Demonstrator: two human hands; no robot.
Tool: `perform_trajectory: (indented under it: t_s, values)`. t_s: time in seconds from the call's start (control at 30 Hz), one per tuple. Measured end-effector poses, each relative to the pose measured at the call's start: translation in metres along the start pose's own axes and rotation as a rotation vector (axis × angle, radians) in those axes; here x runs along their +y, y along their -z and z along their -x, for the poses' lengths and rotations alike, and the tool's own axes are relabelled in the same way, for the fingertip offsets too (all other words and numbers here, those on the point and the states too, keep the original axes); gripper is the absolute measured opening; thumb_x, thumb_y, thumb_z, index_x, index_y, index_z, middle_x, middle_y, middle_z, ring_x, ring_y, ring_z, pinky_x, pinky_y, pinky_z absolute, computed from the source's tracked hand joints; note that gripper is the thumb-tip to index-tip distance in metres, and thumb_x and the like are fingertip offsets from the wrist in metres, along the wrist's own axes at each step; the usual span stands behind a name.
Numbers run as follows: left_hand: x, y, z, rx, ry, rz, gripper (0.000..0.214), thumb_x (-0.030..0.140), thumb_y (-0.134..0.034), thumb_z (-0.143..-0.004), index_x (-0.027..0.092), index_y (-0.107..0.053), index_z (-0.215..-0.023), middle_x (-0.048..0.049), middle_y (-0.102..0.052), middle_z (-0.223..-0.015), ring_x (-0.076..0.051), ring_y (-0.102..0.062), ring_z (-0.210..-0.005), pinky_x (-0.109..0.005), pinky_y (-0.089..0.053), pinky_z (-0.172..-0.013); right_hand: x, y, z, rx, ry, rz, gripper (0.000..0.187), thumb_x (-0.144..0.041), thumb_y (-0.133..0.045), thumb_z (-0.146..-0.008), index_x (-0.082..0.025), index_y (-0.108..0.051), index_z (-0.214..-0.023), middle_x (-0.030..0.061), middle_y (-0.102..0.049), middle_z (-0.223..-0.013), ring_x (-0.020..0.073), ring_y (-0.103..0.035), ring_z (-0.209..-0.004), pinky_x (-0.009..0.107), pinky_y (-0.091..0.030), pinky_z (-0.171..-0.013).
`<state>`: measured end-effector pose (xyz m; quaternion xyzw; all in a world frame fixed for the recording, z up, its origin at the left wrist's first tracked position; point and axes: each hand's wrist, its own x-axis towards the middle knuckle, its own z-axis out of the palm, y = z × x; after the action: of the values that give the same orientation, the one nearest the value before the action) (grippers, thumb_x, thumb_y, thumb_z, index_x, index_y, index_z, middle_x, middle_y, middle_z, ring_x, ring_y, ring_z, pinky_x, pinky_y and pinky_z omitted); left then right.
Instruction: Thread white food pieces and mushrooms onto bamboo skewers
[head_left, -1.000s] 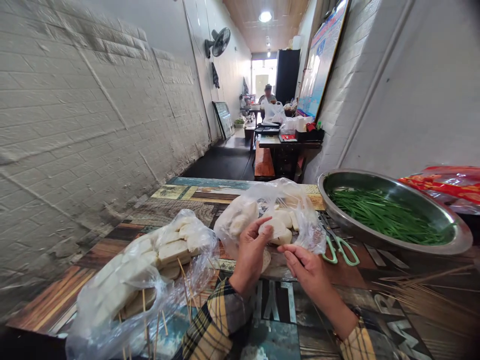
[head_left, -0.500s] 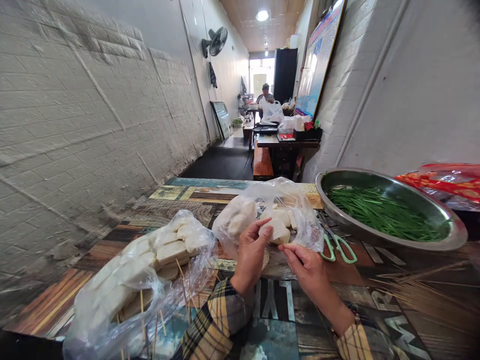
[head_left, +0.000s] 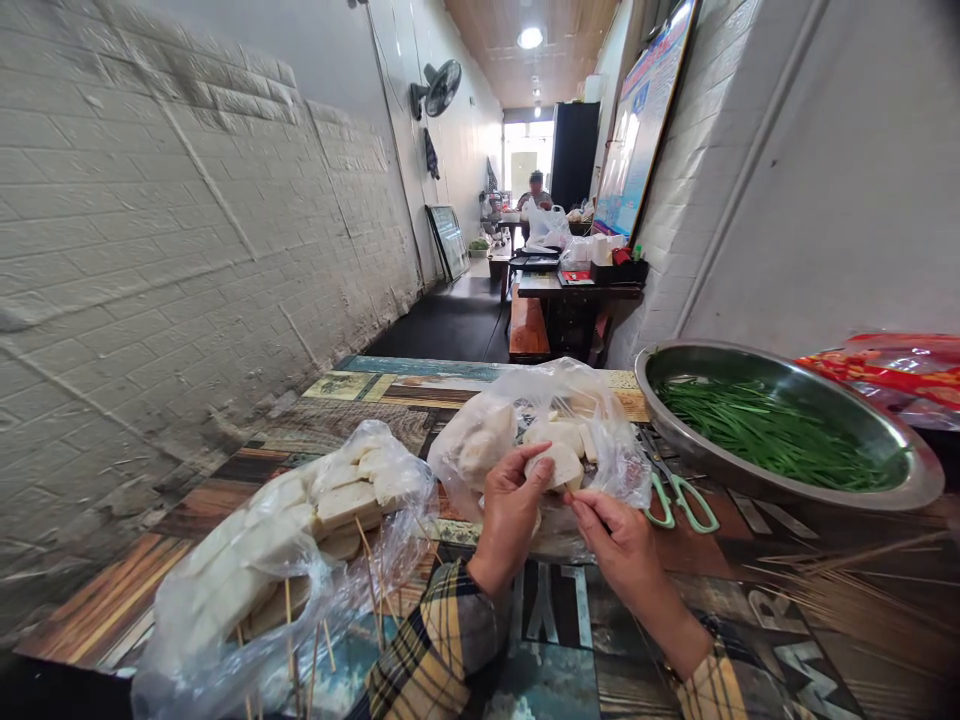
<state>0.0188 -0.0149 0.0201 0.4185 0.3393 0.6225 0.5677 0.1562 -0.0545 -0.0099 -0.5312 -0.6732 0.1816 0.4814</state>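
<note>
My left hand [head_left: 506, 510] is closed on a pale, rounded slice of steamed bun [head_left: 559, 466], pinched between thumb and fingers. Beside it, the fingertips of my right hand [head_left: 611, 535] are pressed together on a thin skewer at the slice's lower edge; the hand hides most of the skewer. Behind both hands lies an open clear plastic bag [head_left: 469, 410] with more white slices in it. At the left, another plastic bag [head_left: 202, 590] holds stacked skewered slices [head_left: 349, 505], their sticks [head_left: 291, 640] poking out toward me.
Green-handled scissors [head_left: 686, 500] lie right of the middle bag. A large metal basin [head_left: 919, 480] of green chives [head_left: 765, 430] stands behind them. Loose skewers [head_left: 862, 580] are spread at the table's right. Farther back, a person [head_left: 535, 192] sits at another table.
The view has shifted slightly. My left hand has tilted the slice a little, so more of its face shows. Both hands keep almost the same place and grip.
</note>
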Motion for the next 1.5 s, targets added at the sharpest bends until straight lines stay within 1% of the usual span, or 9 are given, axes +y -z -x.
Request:
perform_trajectory:
  t_s: [0.2,0.33,0.53,0.67,0.77,0.87,1.03,1.17,1.5]
  values:
    - [-0.0020,0.0001,0.0007,-0.002,-0.059,-0.064,0.024,0.034,-0.074,-0.075,0.017,-0.076,-0.092,-0.0043,-0.074,-0.089,-0.017,-0.065,-0.083,-0.026,-0.050,-0.076,0.0022,-0.0010,0.0006,0.002,-0.003,0.008,0.034,-0.041,-0.047,-0.094,-0.019,-0.073,-0.089,0.0015,-0.064,-0.061,0.0167,-0.060,-0.057,0.026,-0.048,-0.058]
    - [-0.0044,0.0002,0.0010,-0.020,-0.040,-0.074,0.025,0.036,-0.072,-0.077,0.018,-0.074,-0.095,-0.0042,-0.073,-0.089,-0.018,-0.066,-0.082,-0.027,-0.052,-0.074,0.0023,-0.0006,0.0000,0.016,-0.011,0.009,0.035,-0.043,-0.047,-0.094,-0.018,-0.072,-0.088,-0.0003,-0.059,-0.056,0.0164,-0.057,-0.054,0.026,-0.047,-0.057]
    - [-0.0045,0.0042,-0.0011,-0.056,0.005,0.040,0.053,0.042,-0.075,-0.075,0.019,-0.065,-0.122,-0.0098,-0.072,-0.110,-0.021,-0.066,-0.095,-0.029,-0.052,-0.082,-0.0012,0.0012,-0.0009,-0.044,-0.035,-0.037,0.036,-0.044,-0.046,-0.096,-0.018,-0.071,-0.089,-0.0030,-0.053,-0.052,0.0142,-0.053,-0.049,0.024,-0.043,-0.051]
    - [-0.0008,0.0056,-0.0008,-0.096,0.056,0.070,0.045,0.049,-0.073,-0.076,0.015,-0.073,-0.106,-0.0102,-0.074,-0.101,-0.020,-0.066,-0.087,-0.028,-0.050,-0.076,-0.0034,0.0004,-0.0001,-0.035,-0.034,-0.051,0.036,-0.044,-0.047,-0.095,-0.018,-0.072,-0.089,-0.0018,-0.058,-0.054,0.0140,-0.054,-0.049,0.025,-0.044,-0.051]
    - [0.0011,0.0056,-0.0002,-0.121,0.039,0.040,0.040,0.049,-0.071,-0.077,0.015,-0.076,-0.099,-0.0081,-0.075,-0.090,-0.019,-0.065,-0.081,-0.027,-0.050,-0.073,-0.0035,0.0002,0.0006,-0.034,-0.040,-0.062,0.036,-0.044,-0.049,-0.094,-0.018,-0.071,-0.087,-0.0016,-0.058,-0.055,0.0141,-0.054,-0.049,0.025,-0.043,-0.051]
    - [0.0022,0.0061,-0.0007,-0.108,0.020,0.034,0.038,0.048,-0.072,-0.077,0.015,-0.077,-0.095,-0.0070,-0.074,-0.087,-0.017,-0.064,-0.077,-0.026,-0.049,-0.071,-0.0042,0.0009,0.0015,-0.057,-0.047,-0.072,0.035,-0.044,-0.049,-0.094,-0.018,-0.071,-0.086,-0.0020,-0.057,-0.055,0.0142,-0.054,-0.050,0.024,-0.043,-0.051]
    - [0.0022,0.0091,-0.0033,-0.062,-0.004,0.052,0.036,0.046,-0.073,-0.077,0.015,-0.076,-0.094,-0.0063,-0.074,-0.083,-0.017,-0.063,-0.077,-0.026,-0.049,-0.072,-0.0066,-0.0001,0.0040,-0.086,-0.039,-0.058,0.036,-0.045,-0.048,-0.095,-0.019,-0.071,-0.088,-0.0034,-0.052,-0.049,0.0142,-0.051,-0.045,0.025,-0.042,-0.048]
    - [-0.0001,0.0098,-0.0037,-0.063,0.016,0.072,0.037,0.047,-0.073,-0.076,0.015,-0.076,-0.094,-0.0068,-0.074,-0.084,-0.018,-0.064,-0.079,-0.026,-0.048,-0.072,-0.0066,-0.0033,0.0054,-0.033,-0.030,-0.006,0.037,-0.046,-0.047,-0.094,-0.019,-0.071,-0.085,-0.0023,-0.053,-0.048,0.0152,-0.050,-0.043,0.025,-0.039,-0.044]
    - [-0.0016,0.0050,-0.0018,-0.082,0.054,0.105,0.036,0.045,-0.074,-0.076,0.013,-0.076,-0.094,-0.0069,-0.073,-0.084,-0.016,-0.062,-0.075,-0.026,-0.047,-0.071,-0.0054,-0.0064,0.0038,0.030,-0.012,0.036,0.040,-0.048,-0.045,-0.094,-0.019,-0.070,-0.081,-0.0012,-0.056,-0.050,0.0153,-0.053,-0.045,0.024,-0.041,-0.045]
